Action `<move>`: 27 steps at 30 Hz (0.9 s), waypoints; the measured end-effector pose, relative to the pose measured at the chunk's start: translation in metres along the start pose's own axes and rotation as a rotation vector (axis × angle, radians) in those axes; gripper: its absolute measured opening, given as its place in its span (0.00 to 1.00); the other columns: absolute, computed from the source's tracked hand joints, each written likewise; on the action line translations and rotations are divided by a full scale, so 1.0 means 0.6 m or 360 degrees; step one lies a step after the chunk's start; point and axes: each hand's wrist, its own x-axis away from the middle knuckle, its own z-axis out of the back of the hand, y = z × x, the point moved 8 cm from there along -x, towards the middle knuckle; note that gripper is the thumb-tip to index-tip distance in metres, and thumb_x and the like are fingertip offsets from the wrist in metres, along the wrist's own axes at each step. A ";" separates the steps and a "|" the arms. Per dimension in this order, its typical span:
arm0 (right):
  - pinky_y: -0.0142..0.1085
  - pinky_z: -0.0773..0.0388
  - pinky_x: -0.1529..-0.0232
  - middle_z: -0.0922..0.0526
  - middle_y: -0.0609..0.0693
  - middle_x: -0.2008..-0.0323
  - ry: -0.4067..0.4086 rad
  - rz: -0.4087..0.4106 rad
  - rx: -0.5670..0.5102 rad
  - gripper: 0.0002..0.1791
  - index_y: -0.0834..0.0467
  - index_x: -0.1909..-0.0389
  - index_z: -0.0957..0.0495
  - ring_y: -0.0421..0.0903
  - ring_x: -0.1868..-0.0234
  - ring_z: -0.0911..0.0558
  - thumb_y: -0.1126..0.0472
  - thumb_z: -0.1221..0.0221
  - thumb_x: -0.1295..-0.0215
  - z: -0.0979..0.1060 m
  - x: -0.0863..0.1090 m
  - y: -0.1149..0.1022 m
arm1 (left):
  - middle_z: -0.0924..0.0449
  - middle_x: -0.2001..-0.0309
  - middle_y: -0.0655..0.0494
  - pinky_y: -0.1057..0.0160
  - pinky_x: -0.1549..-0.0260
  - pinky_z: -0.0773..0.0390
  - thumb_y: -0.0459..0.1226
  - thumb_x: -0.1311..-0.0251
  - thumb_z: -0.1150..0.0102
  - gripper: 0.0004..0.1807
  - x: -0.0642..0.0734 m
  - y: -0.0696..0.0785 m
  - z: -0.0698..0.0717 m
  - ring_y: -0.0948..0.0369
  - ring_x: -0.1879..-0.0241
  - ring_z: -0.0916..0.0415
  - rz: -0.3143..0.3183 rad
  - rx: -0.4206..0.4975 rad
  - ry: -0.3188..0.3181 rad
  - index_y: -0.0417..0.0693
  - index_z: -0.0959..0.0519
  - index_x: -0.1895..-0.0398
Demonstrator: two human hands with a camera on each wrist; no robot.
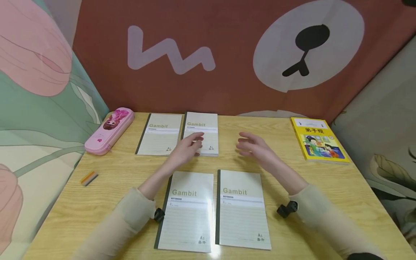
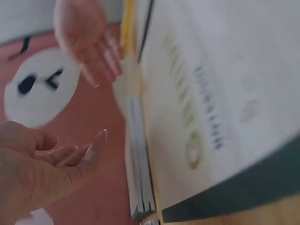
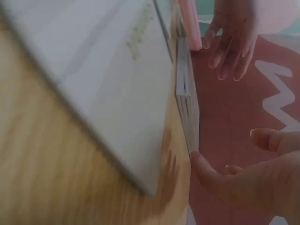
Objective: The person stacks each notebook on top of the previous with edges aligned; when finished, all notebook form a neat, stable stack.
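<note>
In the head view, my left hand [image 1: 187, 148] hovers by the back right notebook [image 1: 202, 122], its fingers loosely bent and holding nothing. My right hand [image 1: 255, 148] is raised over the table to the right of that notebook, fingers relaxed, with nothing in it. Another Gambit notebook [image 1: 159, 133] lies at the back left. Two more lie nearer me, a front left notebook [image 1: 186, 220] and a front right notebook [image 1: 242, 216], side by side with a narrow gap. From the right wrist view, the back right notebook [image 3: 183, 70] looks like a stack of several.
A pink pencil case [image 1: 108, 131] stands at the table's back left. Below it lies a small orange and grey block [image 1: 89, 178], perhaps an eraser. A yellow picture book [image 1: 320, 141] lies at the back right. A brown patterned wall [image 1: 227, 94] borders the table's far edge.
</note>
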 end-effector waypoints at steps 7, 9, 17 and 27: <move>0.55 0.29 0.26 0.43 0.67 0.21 0.0053 -0.0056 0.0235 0.39 0.62 0.18 0.51 0.64 0.24 0.32 0.54 0.46 0.22 0.022 0.054 0.024 | 0.34 0.24 0.45 0.54 0.47 0.13 0.42 0.20 0.58 0.27 0.034 0.002 -0.054 0.44 0.44 0.17 0.0026 -0.0042 -0.0159 0.49 0.38 0.21; 0.55 0.27 0.27 0.43 0.67 0.21 0.0081 -0.0084 0.0290 0.38 0.61 0.19 0.50 0.64 0.24 0.32 0.54 0.47 0.21 0.026 0.071 0.029 | 0.36 0.22 0.46 0.54 0.46 0.13 0.43 0.20 0.58 0.27 0.044 0.001 -0.066 0.44 0.44 0.17 0.0056 0.0005 -0.0187 0.50 0.38 0.21; 0.56 0.26 0.29 0.42 0.68 0.21 0.0151 -0.0137 0.0469 0.38 0.62 0.19 0.48 0.64 0.23 0.36 0.49 0.49 0.20 0.038 0.131 0.039 | 0.45 0.18 0.47 0.44 0.33 0.23 0.46 0.20 0.61 0.30 0.067 0.000 -0.108 0.38 0.40 0.20 0.0165 0.0275 -0.0340 0.53 0.43 0.18; 0.51 0.17 0.37 0.49 0.69 0.20 0.0156 -0.0291 0.0314 0.38 0.64 0.19 0.53 0.67 0.21 0.43 0.52 0.50 0.19 0.034 0.179 0.051 | 0.53 0.16 0.46 0.42 0.34 0.22 0.46 0.23 0.60 0.33 0.079 0.000 -0.148 0.41 0.18 0.53 0.0235 0.0445 -0.0433 0.46 0.45 0.18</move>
